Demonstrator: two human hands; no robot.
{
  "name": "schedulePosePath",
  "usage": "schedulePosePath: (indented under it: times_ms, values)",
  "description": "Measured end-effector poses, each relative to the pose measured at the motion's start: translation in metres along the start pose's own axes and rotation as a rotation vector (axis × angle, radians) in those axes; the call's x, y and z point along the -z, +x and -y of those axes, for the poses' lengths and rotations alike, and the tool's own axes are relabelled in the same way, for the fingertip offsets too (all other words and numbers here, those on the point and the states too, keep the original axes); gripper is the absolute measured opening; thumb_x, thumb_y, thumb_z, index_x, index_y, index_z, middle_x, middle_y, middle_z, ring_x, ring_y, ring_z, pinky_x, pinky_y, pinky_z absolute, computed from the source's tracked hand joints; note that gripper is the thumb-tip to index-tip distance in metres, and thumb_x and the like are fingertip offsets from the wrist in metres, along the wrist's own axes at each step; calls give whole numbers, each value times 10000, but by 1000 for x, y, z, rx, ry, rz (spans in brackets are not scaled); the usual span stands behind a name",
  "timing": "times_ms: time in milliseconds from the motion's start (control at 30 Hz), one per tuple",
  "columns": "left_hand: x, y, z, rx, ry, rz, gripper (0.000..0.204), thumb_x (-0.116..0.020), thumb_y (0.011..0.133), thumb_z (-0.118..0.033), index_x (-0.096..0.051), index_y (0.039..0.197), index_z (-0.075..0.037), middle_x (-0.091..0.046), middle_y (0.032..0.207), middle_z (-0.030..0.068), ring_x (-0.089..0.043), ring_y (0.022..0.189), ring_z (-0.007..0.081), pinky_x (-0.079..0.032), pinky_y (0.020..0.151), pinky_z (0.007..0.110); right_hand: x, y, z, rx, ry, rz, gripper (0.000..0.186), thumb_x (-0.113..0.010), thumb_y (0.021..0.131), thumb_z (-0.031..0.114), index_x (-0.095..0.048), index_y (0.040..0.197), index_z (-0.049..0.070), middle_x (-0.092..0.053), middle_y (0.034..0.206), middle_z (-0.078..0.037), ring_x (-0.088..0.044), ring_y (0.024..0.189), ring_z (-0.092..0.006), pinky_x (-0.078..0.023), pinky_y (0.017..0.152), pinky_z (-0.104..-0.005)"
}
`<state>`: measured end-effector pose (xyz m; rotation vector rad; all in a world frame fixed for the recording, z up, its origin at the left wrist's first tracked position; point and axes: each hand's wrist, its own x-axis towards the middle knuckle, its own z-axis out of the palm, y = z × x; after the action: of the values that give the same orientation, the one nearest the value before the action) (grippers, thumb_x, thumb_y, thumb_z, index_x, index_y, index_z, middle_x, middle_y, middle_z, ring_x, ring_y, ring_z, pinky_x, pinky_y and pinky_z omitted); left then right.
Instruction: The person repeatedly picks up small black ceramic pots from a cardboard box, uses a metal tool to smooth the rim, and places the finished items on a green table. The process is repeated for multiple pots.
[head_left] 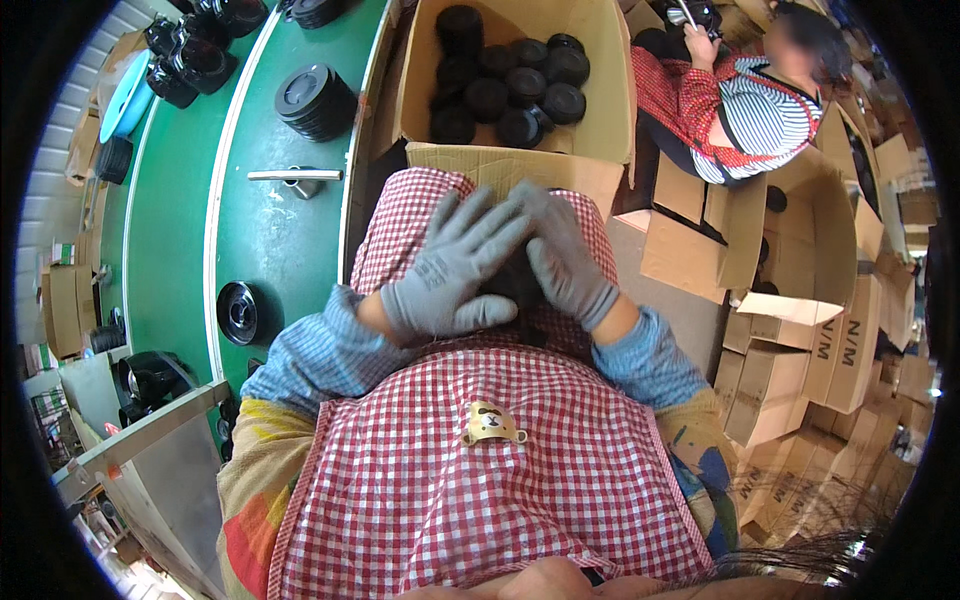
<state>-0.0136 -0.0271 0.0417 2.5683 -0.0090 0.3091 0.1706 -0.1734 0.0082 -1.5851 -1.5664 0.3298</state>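
Note:
My left hand (450,265), in a grey glove, lies over a dark object (522,282) in my lap, with fingers stretched out and slightly apart and thumb held out. My right hand (565,260), also gloved, is beside it, fingers extended and slightly bent over the same object, their tips blurred near the left hand's fingers. The dark object is mostly covered, so its shape cannot be made out. Red-and-white checked cloth (400,220) covers my legs. Just beyond my knees stands a cardboard box (520,170) holding several round black parts (485,98).
At left, a green bench (170,260) holds a lid stack (315,100), a metal tube (295,176), a black lid (240,312) and a blue basin (125,95). At upper right a co-worker (750,120) holds a metal object, beside more cartons (840,340).

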Motion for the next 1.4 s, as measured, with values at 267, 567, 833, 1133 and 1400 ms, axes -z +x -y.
schedulePosePath:
  times_ms: [267, 567, 833, 1133, 1400]
  values:
    - [5, 4, -6, -2, -5, -12, 992, -505, 905, -745, -325, 1577, -38, -357, 1595, 259, -258, 1500, 508, -88, 1216, 645, 5, -8, 0, 2, -167, 103, 754, -447, 993, 565, -476, 1455, -31, -477, 1485, -261, -396, 1418, -435, -231, 1211, -563]
    - [-7, -1, 49, 281, 49, -120, 1029, -431, 890, -820, -313, 1594, -79, -312, 1617, 275, -188, 1522, 512, -67, 1215, 642, 6, -12, 22, 168, -124, 221, 727, -463, 999, 530, -481, 1441, -48, -478, 1479, -273, -408, 1418, -430, -249, 1203, -560]
    - [19, 18, 57, 263, 279, -5, 669, -547, 983, -504, -499, 1451, -29, -551, 1416, 261, -461, 1373, 455, -314, 1157, 554, 26, -12, 36, 160, -90, 560, 1082, -440, 855, 821, -375, 1548, -7, -379, 1574, -257, -297, 1497, -434, -178, 1232, -560]
    - [10, 112, 76, 393, -154, 534, 421, -656, 962, -239, -603, 1337, -55, -684, 1220, 211, -652, 1148, 380, -504, 1013, 428, -12, 44, 35, 538, -324, 535, 971, -543, 821, 773, -380, 1592, 206, -286, 1661, -144, -164, 1559, -358, -66, 1229, -600]
    - [-41, 92, 95, 394, -556, 323, 281, -617, 1008, -203, -656, 1232, -39, -711, 1146, 173, -686, 1100, 328, -521, 991, 436, -12, 42, 19, 525, -187, 485, 826, -616, 849, 652, -454, 1542, 232, -307, 1660, -109, -207, 1548, -363, -62, 1237, -617]
